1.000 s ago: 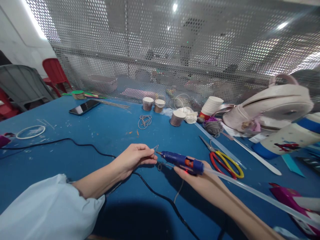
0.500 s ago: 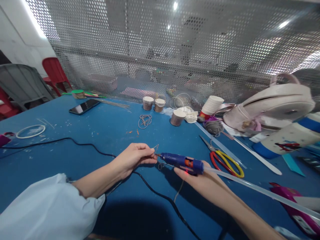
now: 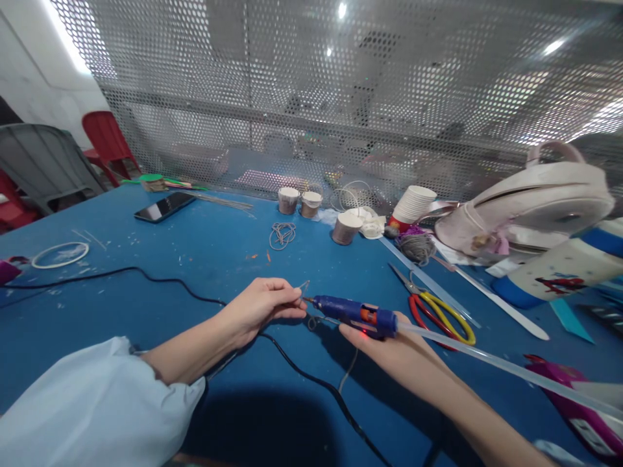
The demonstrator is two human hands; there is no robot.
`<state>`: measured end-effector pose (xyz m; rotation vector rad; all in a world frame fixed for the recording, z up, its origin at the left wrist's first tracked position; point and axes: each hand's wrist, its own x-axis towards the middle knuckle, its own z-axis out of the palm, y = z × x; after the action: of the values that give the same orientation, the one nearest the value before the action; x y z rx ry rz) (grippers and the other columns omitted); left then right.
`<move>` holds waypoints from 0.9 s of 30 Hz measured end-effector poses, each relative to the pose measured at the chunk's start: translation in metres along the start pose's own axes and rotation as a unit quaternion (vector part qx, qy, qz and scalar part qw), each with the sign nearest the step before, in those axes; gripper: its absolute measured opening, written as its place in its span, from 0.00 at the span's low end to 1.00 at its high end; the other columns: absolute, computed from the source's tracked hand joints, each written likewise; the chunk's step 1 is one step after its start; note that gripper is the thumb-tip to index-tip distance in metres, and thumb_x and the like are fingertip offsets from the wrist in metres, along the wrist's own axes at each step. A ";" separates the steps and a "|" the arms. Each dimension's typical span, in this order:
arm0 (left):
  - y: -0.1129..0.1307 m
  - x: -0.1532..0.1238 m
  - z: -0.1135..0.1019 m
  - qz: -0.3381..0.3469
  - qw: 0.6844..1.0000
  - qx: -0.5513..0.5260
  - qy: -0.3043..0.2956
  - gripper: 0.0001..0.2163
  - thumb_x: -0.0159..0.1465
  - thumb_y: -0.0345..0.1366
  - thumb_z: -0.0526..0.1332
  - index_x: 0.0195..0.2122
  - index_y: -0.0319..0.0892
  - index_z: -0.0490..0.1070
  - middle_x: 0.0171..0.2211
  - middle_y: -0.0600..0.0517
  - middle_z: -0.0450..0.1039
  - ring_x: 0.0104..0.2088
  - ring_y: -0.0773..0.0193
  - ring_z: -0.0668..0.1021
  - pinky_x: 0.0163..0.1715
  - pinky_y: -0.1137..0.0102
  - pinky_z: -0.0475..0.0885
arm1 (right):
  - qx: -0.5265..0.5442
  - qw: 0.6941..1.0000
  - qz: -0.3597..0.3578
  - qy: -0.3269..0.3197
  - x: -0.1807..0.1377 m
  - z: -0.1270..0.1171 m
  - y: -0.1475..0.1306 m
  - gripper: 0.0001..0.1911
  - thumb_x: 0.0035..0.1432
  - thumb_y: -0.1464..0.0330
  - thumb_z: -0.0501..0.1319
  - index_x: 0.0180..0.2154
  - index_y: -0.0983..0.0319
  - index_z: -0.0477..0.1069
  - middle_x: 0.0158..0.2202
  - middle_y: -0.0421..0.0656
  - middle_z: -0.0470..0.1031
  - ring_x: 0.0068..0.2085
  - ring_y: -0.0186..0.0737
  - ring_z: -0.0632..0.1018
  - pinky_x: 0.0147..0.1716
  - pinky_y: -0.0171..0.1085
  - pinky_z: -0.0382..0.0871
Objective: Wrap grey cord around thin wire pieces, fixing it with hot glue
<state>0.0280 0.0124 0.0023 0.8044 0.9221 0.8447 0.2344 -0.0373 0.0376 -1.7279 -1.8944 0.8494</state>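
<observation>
My right hand (image 3: pixel 384 344) is wrapped round a blue hot glue gun (image 3: pixel 348 310), with a long clear glue stick (image 3: pixel 487 357) running out of its back end. A small red light glows on the gun's underside. At the gun's nozzle, my left hand (image 3: pixel 265 305) pinches a thin grey cord (image 3: pixel 305 285) between thumb and fingers. The nozzle tip is right by the left fingertips; whether it touches the cord I cannot tell. Loops of cord hang just below the nozzle, and a length trails down onto the blue table (image 3: pixel 233 240).
Scissors (image 3: pixel 433 308) with red and yellow handles lie right of the gun. Behind stand wrapped paper cups (image 3: pixel 346 228) and a coil of cord (image 3: pixel 282 235). A black cable (image 3: pixel 311 379) crosses beneath my left wrist. A phone (image 3: pixel 164 207), grey yarn (image 3: pixel 416 248) and a pale bag (image 3: pixel 525 201) lie farther out.
The glue gun has shifted very slightly to the right. My left hand and the cord stay nearly where they were.
</observation>
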 end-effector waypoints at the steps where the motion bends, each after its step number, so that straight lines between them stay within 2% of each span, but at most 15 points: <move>1: 0.000 0.000 0.000 -0.003 1.000 0.000 0.001 0.08 0.56 0.30 0.63 0.21 0.35 0.69 0.26 0.45 0.76 0.28 0.66 0.79 0.39 0.71 0.74 | 0.001 1.000 -0.008 0.011 0.000 0.000 -0.001 0.15 0.50 0.58 0.58 0.29 0.63 0.74 0.22 0.39 0.71 0.24 0.36 0.70 0.23 0.32 0.64; 5: -0.001 -0.001 0.000 -0.011 1.000 -0.001 0.008 0.08 0.56 0.29 0.63 0.21 0.35 0.69 0.26 0.44 0.76 0.29 0.64 0.79 0.38 0.70 0.74 | 0.006 0.999 -0.010 0.044 0.002 0.000 -0.004 0.14 0.50 0.58 0.58 0.26 0.63 0.73 0.21 0.39 0.70 0.23 0.35 0.68 0.22 0.32 0.65; 12: 0.000 -0.001 0.000 -0.004 1.000 0.007 0.006 0.09 0.57 0.30 0.63 0.21 0.35 0.69 0.26 0.45 0.76 0.29 0.65 0.79 0.39 0.70 0.74 | -0.016 1.000 -0.003 -0.004 0.000 -0.001 -0.003 0.17 0.51 0.56 0.57 0.32 0.63 0.75 0.24 0.40 0.72 0.25 0.36 0.69 0.24 0.33 0.65; 18: 0.002 -0.002 0.000 -0.011 1.000 0.014 0.005 0.08 0.57 0.30 0.62 0.22 0.35 0.69 0.27 0.45 0.76 0.29 0.66 0.79 0.39 0.71 0.74 | -0.003 1.000 0.008 0.016 0.002 -0.003 -0.004 0.17 0.50 0.55 0.58 0.22 0.62 0.70 0.16 0.36 0.63 0.18 0.31 0.61 0.17 0.31 0.57; 23: 0.002 -0.003 0.001 -0.005 1.000 0.009 0.005 0.09 0.57 0.29 0.62 0.21 0.35 0.68 0.25 0.46 0.75 0.28 0.66 0.79 0.39 0.70 0.74 | -0.013 0.999 0.018 -0.034 -0.001 -0.007 -0.003 0.17 0.51 0.55 0.57 0.21 0.61 0.71 0.13 0.35 0.60 0.17 0.32 0.61 0.16 0.31 0.54; 27: 0.001 -0.002 0.000 -0.009 1.000 0.013 0.004 0.08 0.57 0.31 0.63 0.22 0.35 0.68 0.27 0.45 0.76 0.29 0.65 0.79 0.40 0.70 0.74 | -0.001 0.998 0.048 -0.039 0.003 -0.011 0.004 0.22 0.51 0.51 0.56 0.17 0.61 0.67 0.12 0.37 0.62 0.17 0.34 0.66 0.18 0.33 0.58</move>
<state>0.0267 0.0109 0.0035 0.8149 0.9481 0.8210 0.2443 -0.0322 0.0431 -1.8238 -1.8754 0.9643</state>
